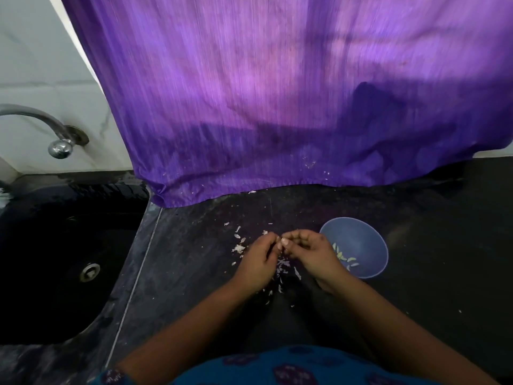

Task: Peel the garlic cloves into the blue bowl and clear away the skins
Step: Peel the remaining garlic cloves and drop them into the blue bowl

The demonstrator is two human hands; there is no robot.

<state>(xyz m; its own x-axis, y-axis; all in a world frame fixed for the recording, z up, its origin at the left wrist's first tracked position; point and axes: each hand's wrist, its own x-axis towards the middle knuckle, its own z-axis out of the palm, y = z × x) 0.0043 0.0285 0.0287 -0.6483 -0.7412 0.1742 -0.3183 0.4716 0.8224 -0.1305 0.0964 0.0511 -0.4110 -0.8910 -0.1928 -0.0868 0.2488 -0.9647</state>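
My left hand (259,261) and my right hand (308,252) meet fingertip to fingertip over the dark counter, both pinching a small garlic clove (281,242) that is mostly hidden by the fingers. The blue bowl (366,237) stands just right of my right hand, with several peeled cloves (345,257) in its bottom. White garlic skins (283,266) lie scattered on the counter under and to the left of my hands, with more skins (239,247) a little further left.
A black sink (63,259) with a metal drain lies to the left, a metal tap (52,134) above it on the white tiled wall. A purple curtain (277,107) hangs down to the back of the dark counter (444,245).
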